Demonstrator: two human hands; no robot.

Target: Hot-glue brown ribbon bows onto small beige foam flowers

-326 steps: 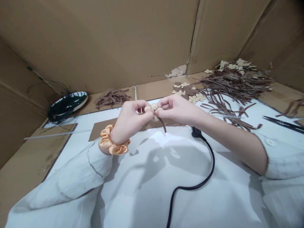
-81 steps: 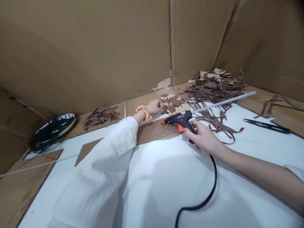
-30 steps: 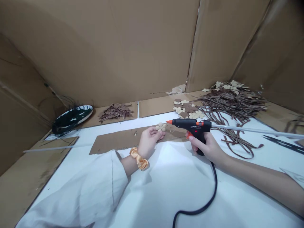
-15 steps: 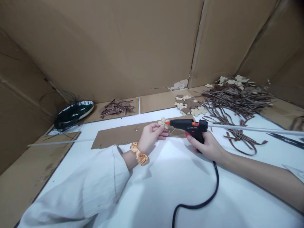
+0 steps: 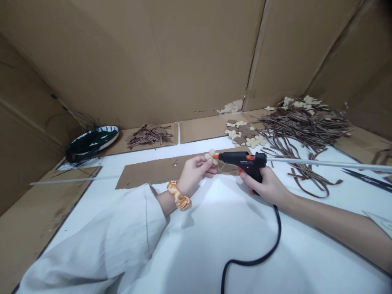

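Observation:
Between the thumb and fingers of my left hand [image 5: 196,171] is a cream flower-shaped piece [image 5: 211,156]. My right hand [image 5: 267,185] is wrapped round the handle of a black and orange glue gun [image 5: 241,159], with a finger at its orange trigger. The gun's orange nozzle points left and meets the flower near its middle. A long pale glue stick [image 5: 306,163] runs out of the gun's back to the right. A red light shows on the gun. Under my left hand and the nozzle lies a strip of brown cardboard [image 5: 147,173].
Cream and brown flower pieces [image 5: 245,134] lie behind the gun. Brown strips [image 5: 306,124] are heaped at the back right, near black tweezers [image 5: 367,179]. A dish [image 5: 92,143] with dark green strands and a small brown pile [image 5: 149,136] stand left. A black cable [image 5: 251,262] curves in front.
The view has shifted slightly. Both hands keep their holds, and the nozzle is still at the flower, which shows a little more fully now.

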